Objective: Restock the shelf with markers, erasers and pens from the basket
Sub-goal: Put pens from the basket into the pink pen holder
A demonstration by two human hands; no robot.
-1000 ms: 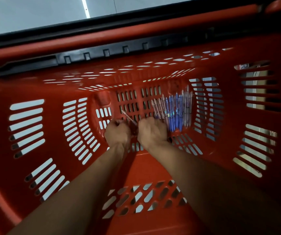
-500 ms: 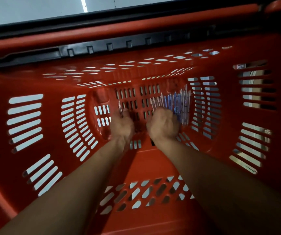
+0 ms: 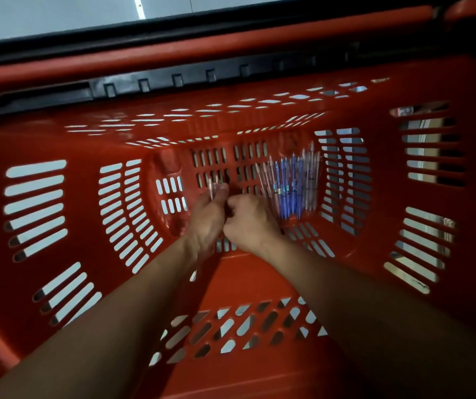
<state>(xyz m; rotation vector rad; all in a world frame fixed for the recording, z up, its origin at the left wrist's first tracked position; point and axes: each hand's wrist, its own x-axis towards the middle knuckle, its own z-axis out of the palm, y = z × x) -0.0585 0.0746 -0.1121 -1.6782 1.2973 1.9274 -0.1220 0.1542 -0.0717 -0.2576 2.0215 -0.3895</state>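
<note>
You are looking straight down into a deep red plastic shopping basket with slotted walls and a slotted floor; it fills almost the whole view. A black plastic handle bar runs along its far rim, and beyond that lies a strip of pale grey floor.

Both of your bare forearms reach down from the bottom edge of the view to the basket floor, where your hands meet near the middle.

On the basket floor, just to the right of your hands, lies a loose bundle of blue and clear plastic pens, side by side with their lengths pointing away from you. The bundle is blurred, so you cannot count them.

Your right hand is knuckles-up with its fingers curled under, right beside the near ends of the pens. Whether those fingers pinch anything cannot be told.

Your left hand touches the right hand. Its thumb and fingers are pressed together around a few thin clear pens, whose ends stick up past the fingertips, above the basket floor.
</note>
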